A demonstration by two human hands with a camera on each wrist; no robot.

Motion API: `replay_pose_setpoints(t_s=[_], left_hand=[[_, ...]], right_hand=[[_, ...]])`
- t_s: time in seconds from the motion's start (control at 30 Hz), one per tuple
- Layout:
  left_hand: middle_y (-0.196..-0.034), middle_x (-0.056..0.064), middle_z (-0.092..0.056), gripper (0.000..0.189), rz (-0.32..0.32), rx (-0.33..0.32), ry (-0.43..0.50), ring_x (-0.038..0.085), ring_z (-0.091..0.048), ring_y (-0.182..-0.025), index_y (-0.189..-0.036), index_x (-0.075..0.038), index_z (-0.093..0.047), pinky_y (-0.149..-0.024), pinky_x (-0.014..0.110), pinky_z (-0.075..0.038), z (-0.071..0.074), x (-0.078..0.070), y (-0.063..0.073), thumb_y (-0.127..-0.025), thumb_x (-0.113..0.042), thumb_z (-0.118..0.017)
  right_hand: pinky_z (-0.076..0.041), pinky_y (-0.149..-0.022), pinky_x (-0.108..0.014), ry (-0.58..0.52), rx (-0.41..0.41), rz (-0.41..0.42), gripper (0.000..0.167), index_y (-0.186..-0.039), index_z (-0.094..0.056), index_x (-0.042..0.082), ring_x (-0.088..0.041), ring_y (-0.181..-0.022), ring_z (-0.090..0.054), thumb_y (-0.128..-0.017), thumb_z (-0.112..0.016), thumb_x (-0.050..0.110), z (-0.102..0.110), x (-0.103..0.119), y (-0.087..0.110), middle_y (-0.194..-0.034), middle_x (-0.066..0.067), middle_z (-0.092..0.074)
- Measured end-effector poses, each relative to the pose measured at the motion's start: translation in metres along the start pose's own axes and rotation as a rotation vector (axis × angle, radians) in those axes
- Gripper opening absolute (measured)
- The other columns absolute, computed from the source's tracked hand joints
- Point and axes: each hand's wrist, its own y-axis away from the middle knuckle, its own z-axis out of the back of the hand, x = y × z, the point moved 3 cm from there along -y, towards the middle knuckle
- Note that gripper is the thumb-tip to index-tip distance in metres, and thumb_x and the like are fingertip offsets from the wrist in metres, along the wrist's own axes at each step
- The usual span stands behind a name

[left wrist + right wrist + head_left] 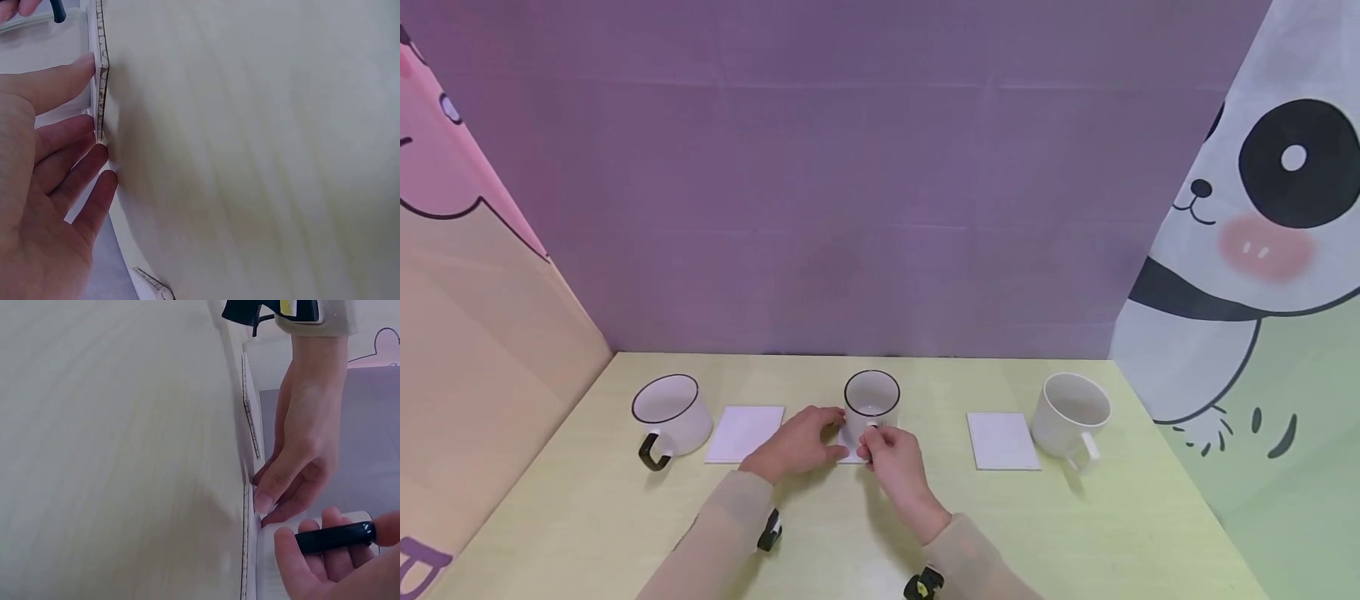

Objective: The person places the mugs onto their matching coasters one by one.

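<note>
A white mug (871,393) with a dark rim stands upright on a white square board (852,457) at the table's middle. My right hand (901,471) pinches its handle between thumb and fingers; the handle (334,538) shows black in the right wrist view. My left hand (797,442) touches the left side of that board, thumb near the front corner. Its fingers (87,156) are spread and fairly straight along the board's edge in the left wrist view. That edge (245,550) looks corrugated, like cardboard. The mug hides most of the board.
At the left stands a mug with a black handle (681,429), beside a white square board (745,433). At the right, another square board (1003,442) lies next to a plain white mug (1071,417). A purple cloth wall (880,208) rises behind the table (835,550).
</note>
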Motion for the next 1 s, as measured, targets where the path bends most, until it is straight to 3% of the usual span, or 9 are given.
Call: replay_pose_setpoints(t_s=[0.2,0.3,0.67,1.0], left_hand=[[-0.129,0.01,-0.067,0.043,-0.033,-0.005,-0.013,0.032,-0.059,-0.121,-0.123,-0.005,-0.068,-0.108,0.048,-0.044,-0.002,0.001,-0.001,-0.085,-0.022,-0.081],[-0.129,0.011,-0.067,0.045,-0.02,-0.002,-0.017,0.032,-0.059,-0.121,-0.123,-0.004,-0.068,-0.108,0.048,-0.044,-0.002,0.002,0.0,-0.085,-0.022,-0.082],[-0.132,0.012,-0.066,0.049,0.013,0.022,-0.036,0.033,-0.058,-0.124,-0.128,-0.003,-0.066,-0.11,0.047,-0.042,0.002,-0.001,0.002,-0.085,-0.023,-0.082],[-0.13,0.012,-0.066,0.049,0.005,0.024,-0.026,0.034,-0.058,-0.122,-0.127,-0.002,-0.066,-0.109,0.048,-0.043,0.002,-0.001,0.0,-0.085,-0.022,-0.082]], right_hand=[[-0.059,-0.08,-0.045,0.067,0.083,0.069,0.028,-0.108,-0.069,-0.011,-0.03,-0.086,-0.067,-0.103,-0.059,0.015,0.009,-0.004,0.002,-0.097,-0.021,-0.071],[-0.058,-0.076,-0.042,0.127,0.11,0.093,0.029,-0.111,-0.07,-0.007,-0.031,-0.084,-0.068,-0.103,-0.06,0.019,0.015,-0.006,0.005,-0.103,-0.019,-0.071],[-0.057,-0.073,-0.032,0.255,0.188,0.16,0.027,-0.116,-0.068,-0.007,-0.036,-0.09,-0.069,-0.101,-0.063,0.015,0.031,0.0,0.012,-0.103,-0.017,-0.072],[-0.054,-0.084,-0.037,0.403,0.203,0.247,0.025,-0.11,-0.071,-0.002,-0.025,-0.094,-0.068,-0.1,-0.064,0.019,0.043,0.003,0.018,-0.1,-0.009,-0.074]])
